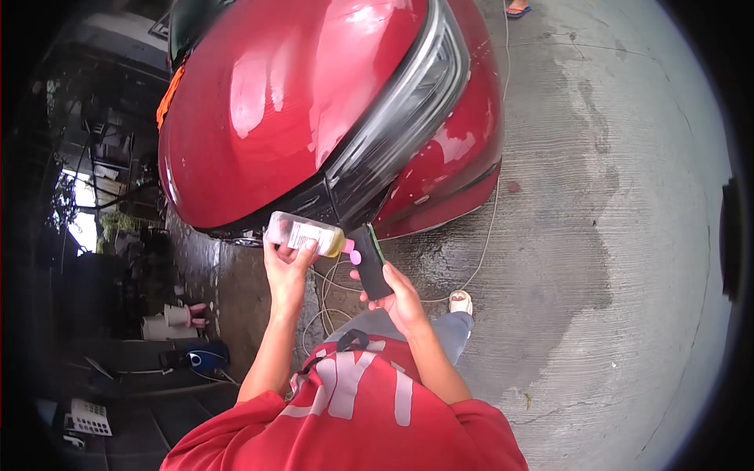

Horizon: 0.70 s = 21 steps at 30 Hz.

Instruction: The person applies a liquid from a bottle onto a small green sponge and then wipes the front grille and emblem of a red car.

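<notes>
My left hand [287,265] is closed around a clear plastic bottle [305,235] with a pink flip cap and a white label. The bottle lies tilted on its side, and yellow liquid has gathered at its cap end. Its cap points at a flat black rectangular pad [371,273] with a thin green edge. My right hand [404,301] grips this pad by its lower end, fingers and thumb on opposite sides. Cap and pad nearly meet; whether they touch I cannot tell. Just beyond both hands is the front corner of a red car [298,102].
The car's headlight [408,110] faces me. A thin pale hose [491,224] runs along the wet concrete floor [628,259] and loops near my feet. An orange cloth [168,98] hangs at the car's left. Lower left are white buckets [169,326] and a blue container [208,357]. A sandalled foot [517,10] shows at the top.
</notes>
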Each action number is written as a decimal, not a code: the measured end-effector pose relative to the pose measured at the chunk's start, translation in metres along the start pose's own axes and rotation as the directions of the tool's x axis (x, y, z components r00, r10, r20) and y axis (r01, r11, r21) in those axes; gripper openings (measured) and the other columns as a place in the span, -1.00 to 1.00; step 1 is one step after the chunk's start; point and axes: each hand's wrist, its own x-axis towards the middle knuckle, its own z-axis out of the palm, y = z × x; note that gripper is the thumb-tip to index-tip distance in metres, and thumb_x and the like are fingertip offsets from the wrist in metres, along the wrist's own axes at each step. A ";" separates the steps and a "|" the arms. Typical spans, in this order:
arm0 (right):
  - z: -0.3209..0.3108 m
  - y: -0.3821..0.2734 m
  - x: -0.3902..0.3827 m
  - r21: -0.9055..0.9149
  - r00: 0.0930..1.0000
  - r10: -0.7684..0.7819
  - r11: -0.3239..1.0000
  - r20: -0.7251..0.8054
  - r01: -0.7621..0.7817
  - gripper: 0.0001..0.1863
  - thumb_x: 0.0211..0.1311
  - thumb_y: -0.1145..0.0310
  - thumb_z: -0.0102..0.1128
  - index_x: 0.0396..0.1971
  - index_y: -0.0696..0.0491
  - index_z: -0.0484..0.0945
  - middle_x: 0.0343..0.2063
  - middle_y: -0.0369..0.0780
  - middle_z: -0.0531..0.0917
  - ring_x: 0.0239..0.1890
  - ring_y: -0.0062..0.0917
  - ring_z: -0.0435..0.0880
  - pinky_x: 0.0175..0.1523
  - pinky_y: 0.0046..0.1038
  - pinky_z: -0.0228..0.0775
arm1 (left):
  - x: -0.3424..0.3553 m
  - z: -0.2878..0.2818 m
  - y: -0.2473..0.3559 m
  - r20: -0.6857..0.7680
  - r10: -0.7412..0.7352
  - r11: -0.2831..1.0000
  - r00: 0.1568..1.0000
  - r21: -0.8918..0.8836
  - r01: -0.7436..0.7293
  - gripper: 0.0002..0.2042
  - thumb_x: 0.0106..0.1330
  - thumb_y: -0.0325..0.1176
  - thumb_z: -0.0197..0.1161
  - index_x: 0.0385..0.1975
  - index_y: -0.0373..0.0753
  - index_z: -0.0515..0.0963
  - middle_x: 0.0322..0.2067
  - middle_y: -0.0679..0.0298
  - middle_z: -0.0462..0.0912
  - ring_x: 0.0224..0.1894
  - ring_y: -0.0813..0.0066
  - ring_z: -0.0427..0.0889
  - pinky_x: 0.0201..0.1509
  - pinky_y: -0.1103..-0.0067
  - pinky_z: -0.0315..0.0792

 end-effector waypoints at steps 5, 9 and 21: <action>0.023 0.014 0.019 -0.054 0.990 0.139 0.989 0.023 -0.138 -0.52 0.52 0.06 -0.19 0.21 0.08 0.37 -0.02 -0.10 0.65 -0.36 -0.58 0.63 -0.38 -0.59 0.44 | 0.007 -0.046 -0.010 -0.022 -0.100 0.984 0.995 -0.147 0.096 -0.41 0.26 -0.50 0.31 0.24 -0.14 0.18 0.10 0.18 0.56 0.11 0.38 0.59 0.06 0.45 0.55; 0.041 0.031 0.030 -0.143 0.977 0.208 0.969 0.044 -0.200 -0.53 0.52 0.08 -0.20 0.21 0.09 0.36 -0.02 -0.09 0.65 -0.36 -0.56 0.64 -0.37 -0.59 0.45 | 0.022 -0.093 -0.052 0.065 -0.235 0.864 0.970 -0.443 0.239 -0.42 0.29 -0.46 0.31 0.25 -0.14 0.16 0.09 0.19 0.52 0.07 0.35 0.61 0.10 0.36 0.56; 0.078 0.084 0.146 -0.919 0.479 -0.818 -0.391 0.320 -0.054 -0.62 0.15 0.37 0.36 0.00 0.04 0.62 -0.09 -0.11 0.63 -0.30 -0.34 0.69 -0.27 -0.36 0.53 | 0.088 -0.271 -0.220 0.169 -0.478 0.466 0.862 -0.784 0.411 -0.65 0.39 -0.31 0.24 0.11 -0.24 0.41 0.01 0.20 0.59 0.05 0.38 0.62 0.11 0.55 0.58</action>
